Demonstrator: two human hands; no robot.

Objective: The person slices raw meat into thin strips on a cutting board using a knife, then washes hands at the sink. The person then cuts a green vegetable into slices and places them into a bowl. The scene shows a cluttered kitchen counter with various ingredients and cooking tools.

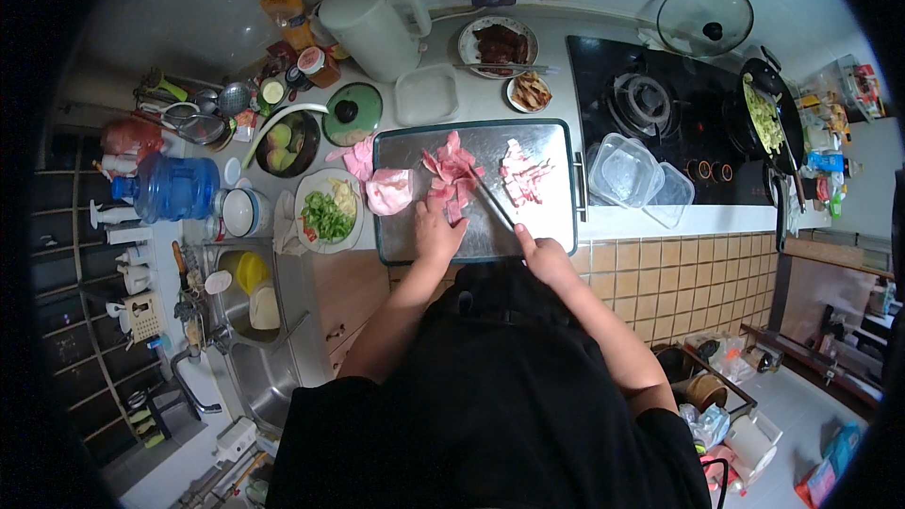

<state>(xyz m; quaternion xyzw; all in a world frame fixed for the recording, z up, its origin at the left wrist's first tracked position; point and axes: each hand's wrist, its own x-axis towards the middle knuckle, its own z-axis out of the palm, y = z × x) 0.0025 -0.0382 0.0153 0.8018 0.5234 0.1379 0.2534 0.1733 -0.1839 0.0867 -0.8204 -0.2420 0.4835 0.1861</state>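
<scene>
A metal cutting board [481,244] with a dark green rim lies before me. My right hand [549,259] grips the handle of a kitchen knife [493,199], its blade seen nearly edge-on and slanting up-left to a pile of sliced raw meat [451,159]. At the near end of that pile, my left hand [440,237] holds slices between fingers and thumb. Right of the knife lies a separate heap of thin meat strips [523,173]. A pale pink block of meat [390,191], seemingly in plastic, rests at the board's left edge.
Left of the board stand a plate of chopped green peppers [327,218], a pan [286,145] and a green-tinted glass lid [352,113]. Behind it sits a plastic container [426,95]. Clear tubs [626,170] overlap the gas hob [601,71]; a wok [767,116] holds food. A sink [261,375] is left.
</scene>
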